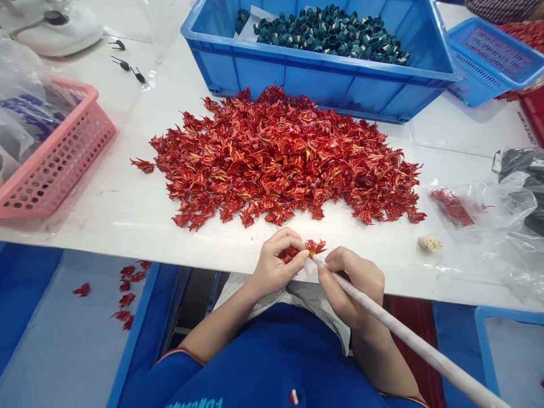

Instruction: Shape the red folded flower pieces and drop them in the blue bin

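Close to the table's front edge, my left hand (280,259) pinches a small red flower-like piece (315,247) with a yellow patch. More red shows inside its curled fingers. My right hand (352,280) is closed around a long whitish rod or tube (408,338) that runs down to the lower right. The rod's narrow tip meets the yellow part of the piece, or lies right beside it; I cannot tell which. Beyond both hands spreads a large heap of similar red pieces (289,158).
Behind the heap stands a blue bin (314,79) holding dark green pieces (335,34). A pink basket (80,141) is at left, a plastic bag (501,207) at right. Several red pieces (124,300) lie in a tray (46,340) below the table's left side.
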`<move>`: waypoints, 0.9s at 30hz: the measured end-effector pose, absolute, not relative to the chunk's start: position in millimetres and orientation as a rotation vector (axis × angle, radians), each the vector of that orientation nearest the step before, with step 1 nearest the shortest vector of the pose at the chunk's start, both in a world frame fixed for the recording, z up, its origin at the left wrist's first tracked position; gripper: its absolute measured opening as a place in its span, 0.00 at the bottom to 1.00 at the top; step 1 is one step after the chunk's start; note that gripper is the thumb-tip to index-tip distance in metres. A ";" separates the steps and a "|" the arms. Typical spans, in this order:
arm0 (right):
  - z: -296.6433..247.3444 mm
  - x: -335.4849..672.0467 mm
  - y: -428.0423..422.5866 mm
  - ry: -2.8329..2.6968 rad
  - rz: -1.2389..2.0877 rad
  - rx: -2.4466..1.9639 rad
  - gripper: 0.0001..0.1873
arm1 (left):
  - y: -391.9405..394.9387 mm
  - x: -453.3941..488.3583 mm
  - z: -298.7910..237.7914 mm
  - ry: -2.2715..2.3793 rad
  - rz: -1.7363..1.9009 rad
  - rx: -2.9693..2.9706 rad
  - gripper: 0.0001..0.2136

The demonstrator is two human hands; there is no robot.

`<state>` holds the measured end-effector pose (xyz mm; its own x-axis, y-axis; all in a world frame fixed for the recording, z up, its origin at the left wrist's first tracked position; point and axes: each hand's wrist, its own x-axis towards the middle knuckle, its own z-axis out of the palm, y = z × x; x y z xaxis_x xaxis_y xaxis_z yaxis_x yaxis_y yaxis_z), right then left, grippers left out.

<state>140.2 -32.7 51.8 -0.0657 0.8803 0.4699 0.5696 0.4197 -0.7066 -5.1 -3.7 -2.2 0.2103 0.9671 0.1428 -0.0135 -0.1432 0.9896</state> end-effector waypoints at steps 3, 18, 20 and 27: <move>51.2 139.6 -32.4 -1.728 0.379 -1.254 0.12 | -3.6 -5.1 -2.1 0.968 1.152 1.407 0.11; 53.9 139.2 -30.9 -1.771 0.363 -1.236 0.12 | -3.0 -5.4 -1.4 0.969 1.169 1.447 0.12; 55.2 140.4 -33.1 -1.825 0.426 -1.240 0.13 | -2.7 -5.4 -1.4 0.976 1.181 1.443 0.13; 54.7 140.2 -43.3 -1.596 0.396 -1.233 0.12 | -2.8 -5.3 -2.3 0.924 1.158 1.220 0.16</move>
